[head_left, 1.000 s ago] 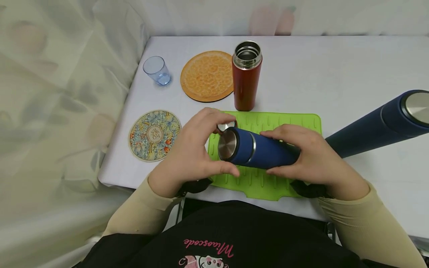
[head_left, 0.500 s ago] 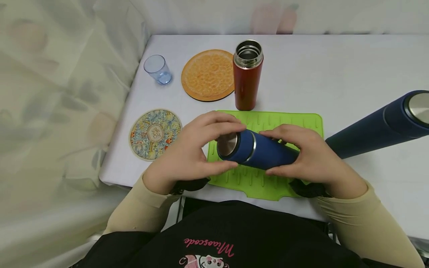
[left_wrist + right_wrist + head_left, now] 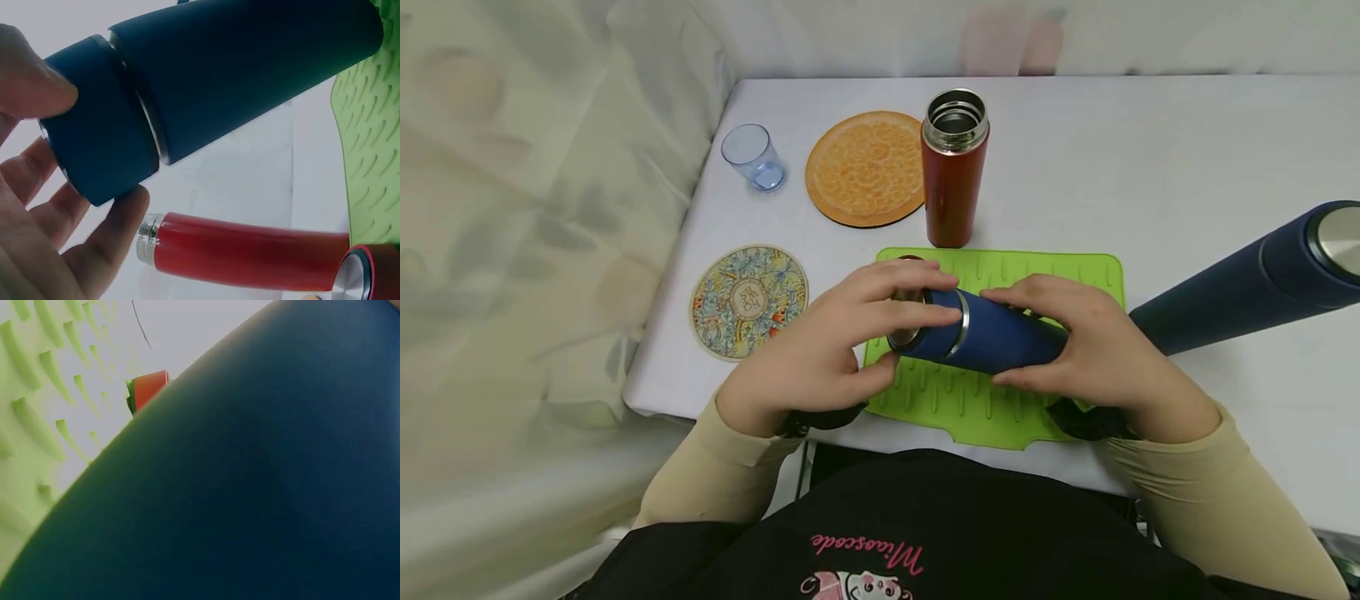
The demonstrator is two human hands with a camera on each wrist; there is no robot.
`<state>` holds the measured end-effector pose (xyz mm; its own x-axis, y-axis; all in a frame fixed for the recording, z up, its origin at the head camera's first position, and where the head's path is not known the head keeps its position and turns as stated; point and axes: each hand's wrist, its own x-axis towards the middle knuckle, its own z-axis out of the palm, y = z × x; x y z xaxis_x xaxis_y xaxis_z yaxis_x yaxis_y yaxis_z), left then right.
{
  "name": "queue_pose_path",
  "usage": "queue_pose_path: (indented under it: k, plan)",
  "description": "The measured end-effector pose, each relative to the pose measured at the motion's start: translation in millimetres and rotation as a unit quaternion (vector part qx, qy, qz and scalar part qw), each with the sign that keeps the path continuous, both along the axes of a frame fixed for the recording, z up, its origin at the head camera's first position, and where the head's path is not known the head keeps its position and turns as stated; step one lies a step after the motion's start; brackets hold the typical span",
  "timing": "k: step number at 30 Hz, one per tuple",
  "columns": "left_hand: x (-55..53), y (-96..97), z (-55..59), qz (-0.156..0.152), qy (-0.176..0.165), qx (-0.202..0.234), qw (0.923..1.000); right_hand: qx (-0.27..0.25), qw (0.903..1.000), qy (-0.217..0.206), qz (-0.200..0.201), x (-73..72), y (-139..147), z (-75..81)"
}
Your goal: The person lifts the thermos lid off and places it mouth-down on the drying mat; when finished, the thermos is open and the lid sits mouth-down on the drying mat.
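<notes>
Blue flask (image 3: 1011, 333) held in both hands above the green ribbed mat (image 3: 955, 408); lying well tilted, cap end toward the person's left. Whether its base touches the mat, cannot tell. Cap (image 3: 103, 144) is on; a steel band shows between it and the body.

Left hand (image 3: 838, 342) grips the cap: thumb on one side, fingers bent around the other. Right hand (image 3: 1086, 354) grips the body farther along, thumb and fingers on opposite sides.

Red cap (image 3: 356, 275), steel-topped, on the mat beyond the left fingers, mostly hidden from the head view. Red flask (image 3: 953, 187) upright, mouth uncovered, just past the mat's far edge. Orange round mat (image 3: 865, 171) just beside it, to the left; clear blue glass (image 3: 763, 171) farther left. Patterned round mat (image 3: 748, 302) nearer the person, left of the left hand.

Second blue flask (image 3: 1247, 279), capped, at right, its base hidden by the right arm. White cloth covers the worktop (image 3: 1135, 158). Beige sleeves (image 3: 1217, 500), black garment (image 3: 1000, 517) with pink lettering.
</notes>
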<state>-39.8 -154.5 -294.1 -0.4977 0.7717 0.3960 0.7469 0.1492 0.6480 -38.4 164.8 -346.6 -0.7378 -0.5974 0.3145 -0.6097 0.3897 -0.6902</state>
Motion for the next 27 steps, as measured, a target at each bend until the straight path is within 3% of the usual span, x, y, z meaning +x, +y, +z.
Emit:
queue_pose_path:
  k: [5,11,13,15,19,21,27]
  plan:
    - [-0.6,2.4,0.1,0.036,0.002,0.008,0.9993,0.002,1.0,0.003,0.002,-0.5,-0.9,0.0]
    - [0.0,3.8,-1.6,0.145,0.042,-0.016,0.9884,0.004,1.0,-0.005,0.003,-0.8,-3.7,1.5]
    - [0.1,3.5,-2.1,0.158,0.049,-0.024,0.9859,0.008,0.9999,-0.008,0.0,-0.9,-4.6,1.8]
    - [0.0,2.2,-2.1,0.135,0.045,-0.023,0.9895,0.009,0.9999,-0.01,-0.003,-1.1,-4.9,1.6]
    - [-0.1,-0.4,-1.4,0.042,0.016,-0.007,0.999,0.009,0.9999,-0.006,-0.007,-1.1,-4.1,0.8]
    - [-0.9,-0.4,-1.7,0.013,0.012,-0.007,0.9998,0.005,1.0,-0.004,-0.007,-1.4,-3.7,0.3]
    - [-5.5,1.3,-3.3,0.014,0.018,-0.008,0.9997,-0.007,1.0,-0.005,-0.002,-1.7,-4.3,-1.5]
